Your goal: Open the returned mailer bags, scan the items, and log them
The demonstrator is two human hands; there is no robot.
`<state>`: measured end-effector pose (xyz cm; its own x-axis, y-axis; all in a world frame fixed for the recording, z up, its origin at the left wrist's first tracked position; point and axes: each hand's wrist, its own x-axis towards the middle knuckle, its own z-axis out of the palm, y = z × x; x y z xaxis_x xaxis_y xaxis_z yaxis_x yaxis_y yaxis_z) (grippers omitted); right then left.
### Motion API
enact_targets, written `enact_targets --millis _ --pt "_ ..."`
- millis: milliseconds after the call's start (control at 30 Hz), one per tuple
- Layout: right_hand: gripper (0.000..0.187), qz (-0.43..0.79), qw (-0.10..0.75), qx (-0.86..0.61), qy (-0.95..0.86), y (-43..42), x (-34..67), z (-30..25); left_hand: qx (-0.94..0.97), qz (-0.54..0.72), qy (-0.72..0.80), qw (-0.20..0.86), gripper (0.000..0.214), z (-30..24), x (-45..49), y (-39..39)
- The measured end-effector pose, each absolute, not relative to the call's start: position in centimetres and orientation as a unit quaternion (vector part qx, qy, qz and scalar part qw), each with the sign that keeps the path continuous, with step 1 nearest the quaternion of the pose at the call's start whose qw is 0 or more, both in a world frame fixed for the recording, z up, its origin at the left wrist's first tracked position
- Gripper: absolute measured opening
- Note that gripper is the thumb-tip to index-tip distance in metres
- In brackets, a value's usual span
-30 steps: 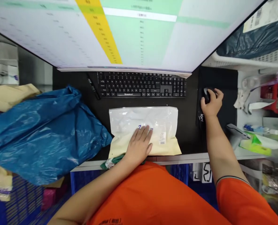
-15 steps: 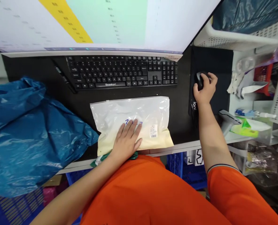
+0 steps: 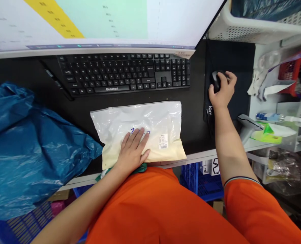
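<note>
My left hand lies flat, fingers a little apart, on a zip-top plastic bag. The bag is whitish at the top and pale yellow below, with blue handwriting partly under my fingers and a barcode label. Something green pokes out beneath the bag at the desk's front edge. Over on the right, my right hand curls around a black computer mouse on a dark mouse pad. Between the bag and the monitor sits a black keyboard.
A large blue plastic bag covers the desk's left side, with a black pen above it. On the right are a barcode scanner, a small bottle and a white basket. Blue crates stand below the desk.
The view has shifted slightly, so the desk items appear a little further left and higher. Both hands keep their places on the bag and the mouse.
</note>
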<state>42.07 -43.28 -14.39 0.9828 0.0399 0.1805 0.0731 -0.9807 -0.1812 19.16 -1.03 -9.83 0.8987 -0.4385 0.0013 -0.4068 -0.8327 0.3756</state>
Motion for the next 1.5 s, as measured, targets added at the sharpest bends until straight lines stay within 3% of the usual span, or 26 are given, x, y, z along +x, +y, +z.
enact_targets --millis 267,567,833,1000,1367,1500 --pt "0.056 -0.119 0.129 -0.984 -0.027 -43.2 42.2 -14.5 0.954 -0.052 -0.212 0.206 0.061 -10.1 19.2 -0.9" --pt "0.050 -0.194 0.141 -0.971 0.006 -42.4 42.1 -15.1 0.941 -0.116 -0.165 0.272 0.061 -4.5 20.5 -0.1" --pt "0.050 -0.200 0.131 -0.971 0.005 -42.4 41.9 -15.1 0.955 0.063 -0.013 0.291 0.029 -6.1 25.3 4.8" --pt "0.049 -0.206 0.128 -0.970 -0.001 -42.4 42.0 -15.1 0.951 0.144 0.017 0.273 0.021 -7.4 28.0 7.8" --pt "0.051 -0.243 0.090 -0.966 0.014 -40.6 42.0 -13.1 0.961 0.143 0.056 0.229 0.037 -9.7 34.5 10.6" --pt "0.039 -0.258 0.141 -0.954 -0.053 -34.5 40.5 -10.9 0.970 0.121 0.037 0.208 0.044 -10.5 36.0 10.7"
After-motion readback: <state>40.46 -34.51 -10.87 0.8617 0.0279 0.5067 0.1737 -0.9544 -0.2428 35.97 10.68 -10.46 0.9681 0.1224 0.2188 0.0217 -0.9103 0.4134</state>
